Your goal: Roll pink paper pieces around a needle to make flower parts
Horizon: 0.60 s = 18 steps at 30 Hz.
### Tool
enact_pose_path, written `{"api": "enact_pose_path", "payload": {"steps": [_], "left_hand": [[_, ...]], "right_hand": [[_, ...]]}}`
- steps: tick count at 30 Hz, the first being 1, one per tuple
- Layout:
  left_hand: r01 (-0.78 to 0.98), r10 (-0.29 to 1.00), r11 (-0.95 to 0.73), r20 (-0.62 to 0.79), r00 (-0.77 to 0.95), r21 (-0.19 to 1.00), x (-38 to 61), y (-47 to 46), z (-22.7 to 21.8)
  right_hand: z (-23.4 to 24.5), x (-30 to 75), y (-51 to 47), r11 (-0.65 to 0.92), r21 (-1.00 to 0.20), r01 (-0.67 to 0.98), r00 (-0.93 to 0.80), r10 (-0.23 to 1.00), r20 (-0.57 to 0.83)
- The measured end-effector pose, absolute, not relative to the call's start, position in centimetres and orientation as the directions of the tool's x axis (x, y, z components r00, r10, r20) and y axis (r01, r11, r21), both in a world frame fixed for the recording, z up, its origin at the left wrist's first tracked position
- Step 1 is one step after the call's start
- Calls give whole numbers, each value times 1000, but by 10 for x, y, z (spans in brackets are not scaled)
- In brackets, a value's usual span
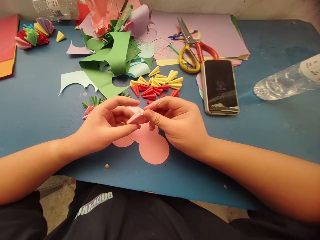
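Left hand (pixel 105 125) and right hand (pixel 175 121) both pinch a pink paper cone (pixel 135 118) between closed fingertips; pink circles (pixel 153 148) lie beneath.

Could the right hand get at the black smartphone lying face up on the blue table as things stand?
Probably yes. The black smartphone lies just beyond the right hand with only bare blue table between them. But that hand, with the left hand, pinches a small pink paper cone, so it is occupied.

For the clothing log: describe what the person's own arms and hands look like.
Both forearms are bare to the frame edge, with no sleeves in view. The left hand and right hand wear no gloves, rings, watch or bracelet. Fingernails look short and unpainted.
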<state>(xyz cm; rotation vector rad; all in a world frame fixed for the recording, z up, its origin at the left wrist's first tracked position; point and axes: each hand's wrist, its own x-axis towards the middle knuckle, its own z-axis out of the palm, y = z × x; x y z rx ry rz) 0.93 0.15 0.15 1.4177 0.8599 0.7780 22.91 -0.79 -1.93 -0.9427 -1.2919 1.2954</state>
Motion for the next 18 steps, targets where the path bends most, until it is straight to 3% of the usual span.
{"api": "enact_pose_path", "payload": {"steps": [9,14,18], "left_hand": [[23,844,-15,0,537,1000,15,0,2],[80,848,52,-86,523,995,15,-2,4],[67,846,138,-152,510,988,15,-1,5]], "right_hand": [[-16,230,-14,96,-995,-11,-243,965,96],[-14,231,-13,126,-992,-22,-221,967,128],[-14,231,-11,54,-995,-84,-245,967,73]]}}
